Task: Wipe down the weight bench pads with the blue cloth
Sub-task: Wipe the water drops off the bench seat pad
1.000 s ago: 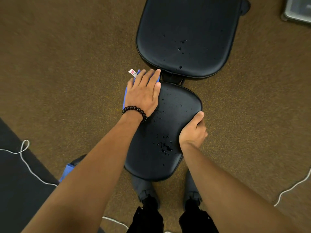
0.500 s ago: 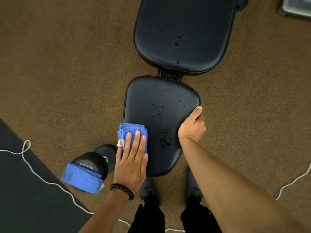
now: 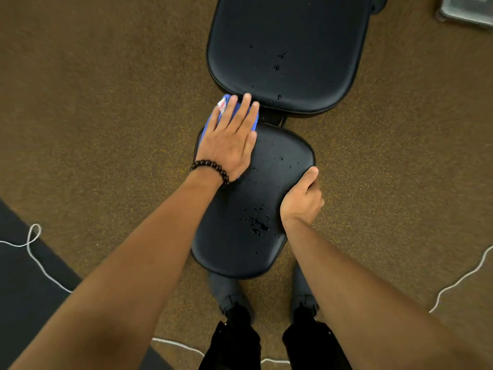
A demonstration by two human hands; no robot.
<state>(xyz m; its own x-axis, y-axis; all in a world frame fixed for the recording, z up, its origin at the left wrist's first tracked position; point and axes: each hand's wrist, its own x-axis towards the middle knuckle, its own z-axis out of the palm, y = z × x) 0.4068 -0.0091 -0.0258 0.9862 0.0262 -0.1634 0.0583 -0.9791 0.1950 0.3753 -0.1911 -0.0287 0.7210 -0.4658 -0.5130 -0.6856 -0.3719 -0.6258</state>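
The black seat pad [image 3: 240, 236] lies below me, with water droplets on its right half. Beyond it is the larger black back pad [image 3: 288, 49], also dotted with drops. My left hand [image 3: 229, 140] presses flat on the folded blue cloth [image 3: 213, 121] at the seat pad's far left corner; the cloth is mostly hidden under the palm, with its white and red tag showing. My right hand [image 3: 301, 198] grips the seat pad's right edge, thumb on top.
Brown carpet surrounds the bench. A dark mat [image 3: 24, 276] lies at the lower left with a white cord [image 3: 34, 252] across it. Another white cord [image 3: 464, 276] runs at the right. A grey object [image 3: 466, 9] sits at the top right. My shoes [image 3: 229, 295] stand under the seat.
My left hand has pushed the blue cloth from the seat pad's near left edge up to its far left corner. The right hand kept its grip on the right edge.
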